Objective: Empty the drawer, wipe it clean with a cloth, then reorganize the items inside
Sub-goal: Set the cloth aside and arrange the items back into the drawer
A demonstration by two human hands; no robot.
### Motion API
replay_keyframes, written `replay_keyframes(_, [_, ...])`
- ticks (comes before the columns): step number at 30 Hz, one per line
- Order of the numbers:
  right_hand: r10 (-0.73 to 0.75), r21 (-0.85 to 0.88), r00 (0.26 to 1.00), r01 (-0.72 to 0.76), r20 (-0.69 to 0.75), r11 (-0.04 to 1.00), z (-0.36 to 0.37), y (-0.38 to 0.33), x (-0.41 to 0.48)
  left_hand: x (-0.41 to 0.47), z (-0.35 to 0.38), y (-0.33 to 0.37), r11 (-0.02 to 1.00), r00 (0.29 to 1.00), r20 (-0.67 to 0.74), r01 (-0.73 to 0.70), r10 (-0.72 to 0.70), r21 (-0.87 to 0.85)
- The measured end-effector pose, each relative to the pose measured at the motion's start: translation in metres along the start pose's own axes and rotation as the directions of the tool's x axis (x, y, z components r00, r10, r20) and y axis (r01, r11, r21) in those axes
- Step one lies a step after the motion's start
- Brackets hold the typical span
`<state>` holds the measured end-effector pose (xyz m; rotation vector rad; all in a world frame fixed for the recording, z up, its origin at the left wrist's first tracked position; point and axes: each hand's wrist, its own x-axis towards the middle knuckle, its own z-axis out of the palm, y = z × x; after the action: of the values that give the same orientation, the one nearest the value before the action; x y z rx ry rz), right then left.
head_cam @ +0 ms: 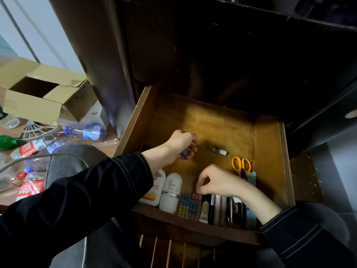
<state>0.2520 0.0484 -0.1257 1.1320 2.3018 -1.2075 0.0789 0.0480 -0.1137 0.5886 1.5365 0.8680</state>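
Reorganizing looks well underway. The drawer (268, 151) floor is mostly bare, with white bottles (171, 192), binder clips (189, 206) and pens lined along its front wall. The left hand (179, 144) curls round a blue binder clip (185, 152). The right hand (218, 182), fingers bent, seems to pinch a pink binder clip (197, 196) under its fingertips. Beyond the right hand, a small vial (217, 151) and yellow scissors (241, 165) lie loose, not yet placed.

Left hand (181, 144) stretched forward, fingers curled round a small clip (185, 152), right hand (216, 180) knuckles up, fingertips bent down, both forearms in dark sleeves (116, 180)
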Motion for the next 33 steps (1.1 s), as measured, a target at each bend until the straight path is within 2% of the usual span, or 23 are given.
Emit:
replay_keyframes(10, [-0.022,-0.078,0.997,0.028,0.071,0.997,0.006,0.0,0.001,-0.002,0.0,0.0,1.0,1.0,0.008,0.013,-0.013,-0.02])
replay_keyframes(15, [0.002,-0.053,0.998,0.002,0.061,0.999,0.005,-0.002,0.0,-0.006,0.001,0.003,0.982,0.991,0.069,0.125,-0.116,-0.142])
replay_keyframes(17, [0.026,-0.019,0.999,-0.026,-0.031,0.999,0.001,-0.004,0.0,-0.008,0.001,0.004,0.965,0.983,0.1,0.173,-0.155,-0.2])
replay_keyframes(19, [0.039,0.04,0.976,-0.031,-0.216,0.999,-0.005,-0.005,-0.001,-0.008,0.0,0.004,0.953,0.976,0.125,0.202,-0.178,-0.225])
replay_keyframes(21, [0.046,0.1,0.904,-0.003,-0.425,0.995,-0.01,-0.005,-0.003,-0.009,0.0,0.004,0.955,0.972,0.15,0.209,-0.18,-0.21])
replay_keyframes(23, [0.051,0.143,0.838,0.033,-0.543,0.989,-0.013,-0.006,-0.004,-0.01,0.001,0.003,0.956,0.965,0.193,0.216,-0.178,-0.199])
replay_keyframes(27, [0.029,0.154,0.812,0.075,-0.583,0.985,-0.012,-0.006,-0.002,-0.01,0.005,0.002,0.948,0.928,0.317,0.261,-0.195,-0.181])
replay_keyframes(33, [-0.039,0.143,0.833,0.141,-0.553,0.98,-0.011,-0.003,0.002,-0.009,0.005,0.0,0.962,0.914,0.369,0.235,-0.17,-0.139])
